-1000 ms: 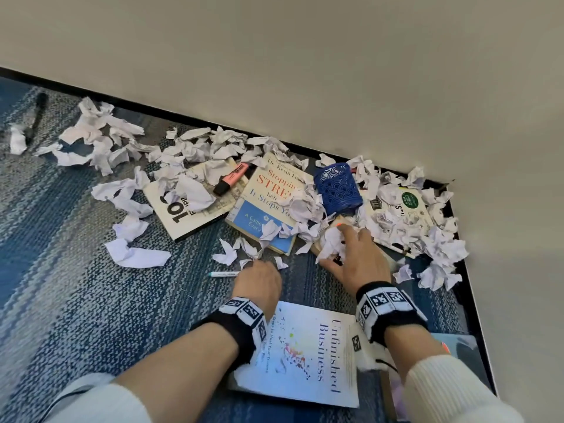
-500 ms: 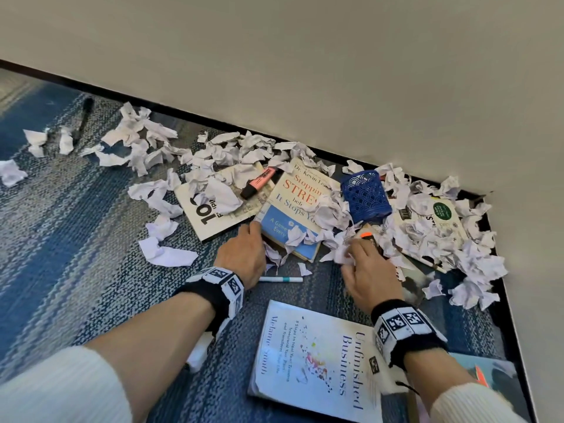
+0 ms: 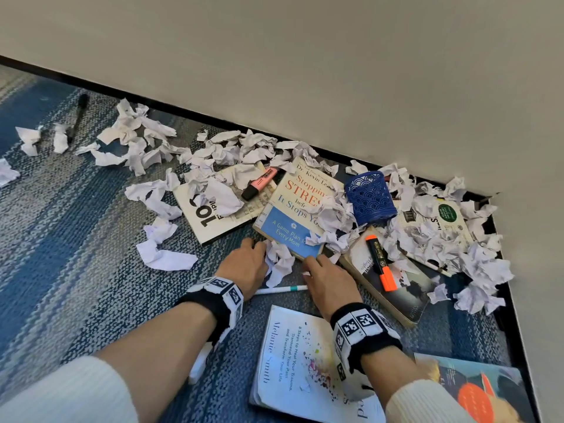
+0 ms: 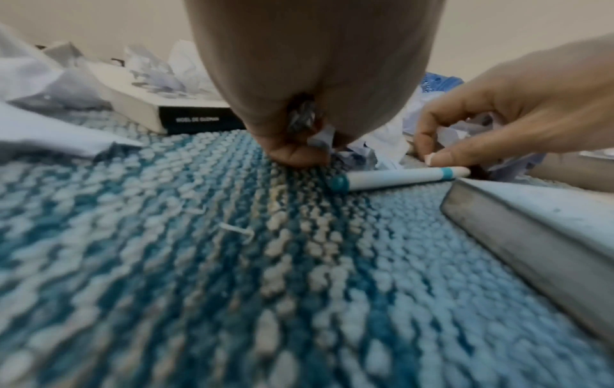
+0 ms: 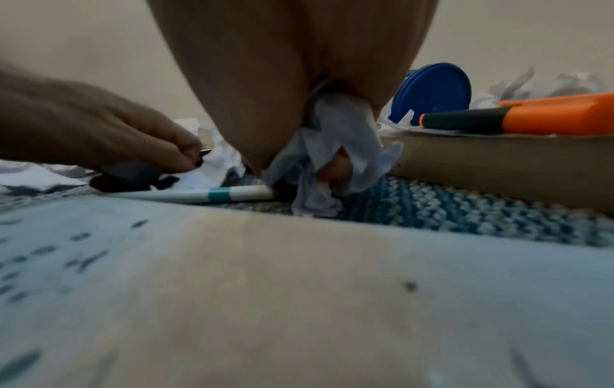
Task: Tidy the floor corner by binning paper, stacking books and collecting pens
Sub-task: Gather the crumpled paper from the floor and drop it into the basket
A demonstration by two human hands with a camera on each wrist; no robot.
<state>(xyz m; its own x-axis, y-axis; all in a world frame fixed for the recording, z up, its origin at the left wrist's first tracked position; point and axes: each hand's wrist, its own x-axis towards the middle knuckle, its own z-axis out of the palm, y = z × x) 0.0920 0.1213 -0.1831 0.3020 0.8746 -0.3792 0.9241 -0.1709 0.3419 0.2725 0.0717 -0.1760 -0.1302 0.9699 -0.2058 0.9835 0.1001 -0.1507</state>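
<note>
Crumpled white paper [image 3: 279, 261] lies between my two hands at the near edge of the "Stopping Stress" book [image 3: 293, 215]. My left hand [image 3: 248, 261] curls its fingers round paper scraps [image 4: 300, 118]. My right hand [image 3: 323, 274] grips a wad of paper [image 5: 329, 147] in its palm. A white pen with a teal band [image 3: 280, 290] lies on the carpet just below both hands. A blue mesh pen cup [image 3: 369, 196] lies tipped among the paper. An orange highlighter [image 3: 380, 261] rests on a dark book [image 3: 406, 300], and a pink highlighter [image 3: 259, 183] on the "101" book [image 3: 210, 221].
Many more paper balls [image 3: 457, 248] fill the corner along the wall [image 3: 335, 71]. The "Unfinished Business" book [image 3: 293, 361] lies under my right wrist, another book [image 3: 476, 389] at bottom right. A black pen [image 3: 77, 117] lies far left on the blue carpet [image 3: 76, 270].
My right hand has pulled left out of the paper pile toward my left hand, uncovering the orange highlighter. Both hands now close on paper by the Stress book's near edge.
</note>
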